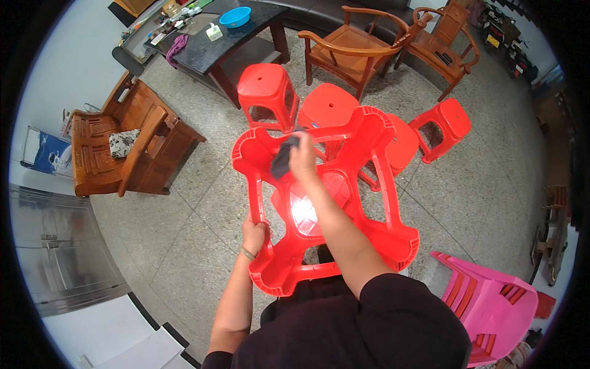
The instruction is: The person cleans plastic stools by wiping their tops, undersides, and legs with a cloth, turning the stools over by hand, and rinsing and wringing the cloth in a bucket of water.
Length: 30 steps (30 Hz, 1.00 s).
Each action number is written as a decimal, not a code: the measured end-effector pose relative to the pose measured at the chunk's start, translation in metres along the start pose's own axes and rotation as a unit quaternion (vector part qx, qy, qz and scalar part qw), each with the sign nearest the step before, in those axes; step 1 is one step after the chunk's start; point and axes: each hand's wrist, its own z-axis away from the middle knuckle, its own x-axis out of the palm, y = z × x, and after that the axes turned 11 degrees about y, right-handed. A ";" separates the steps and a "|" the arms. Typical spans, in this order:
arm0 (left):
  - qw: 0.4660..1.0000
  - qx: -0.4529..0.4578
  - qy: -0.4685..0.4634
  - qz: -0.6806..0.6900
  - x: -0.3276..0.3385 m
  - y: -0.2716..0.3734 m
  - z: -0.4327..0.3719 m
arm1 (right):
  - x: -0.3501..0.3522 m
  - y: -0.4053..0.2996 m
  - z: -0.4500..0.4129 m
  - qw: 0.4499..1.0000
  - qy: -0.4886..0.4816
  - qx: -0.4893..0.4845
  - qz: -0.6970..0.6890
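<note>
A red plastic stool (387, 191) is turned so that its hollow underside and open leg ends face me. My left hand (254, 237) grips the rail on its left side, near the lower left leg. In my right hand (303, 159) is a dark grey cloth (282, 161), somewhat blurred, at the inner side of the upper left leg. Beyond the held stool stand several more red plastic stools, among them one at the back left (262, 83), one in the middle (331, 104) and one at the far right (451, 121). The held stool partly covers the nearer ones.
A dark stone-topped table (198, 57) bears a blue basin (235, 17) and a purple cloth (179, 44). Wooden armchairs (355, 44) stand behind the stools. To the left is a carved wooden seat (97, 133) with a cushion. Pink plastic stacked chairs (498, 304) stand at lower right.
</note>
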 end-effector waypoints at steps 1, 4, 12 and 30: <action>1.000 -0.002 0.006 0.001 -0.005 -0.004 -0.001 | -0.010 0.000 -0.008 0.999 0.022 0.011 0.030; 0.999 -0.017 0.004 0.034 -0.008 -0.014 -0.004 | -0.055 0.022 -0.035 0.983 0.149 0.020 0.109; 0.999 0.021 -0.029 -0.027 -0.003 -0.009 -0.008 | -0.016 -0.001 -0.012 0.992 0.075 -0.016 0.098; 0.998 -0.035 0.048 0.036 -0.003 -0.022 0.002 | -0.079 0.014 -0.035 0.955 0.088 -0.140 0.246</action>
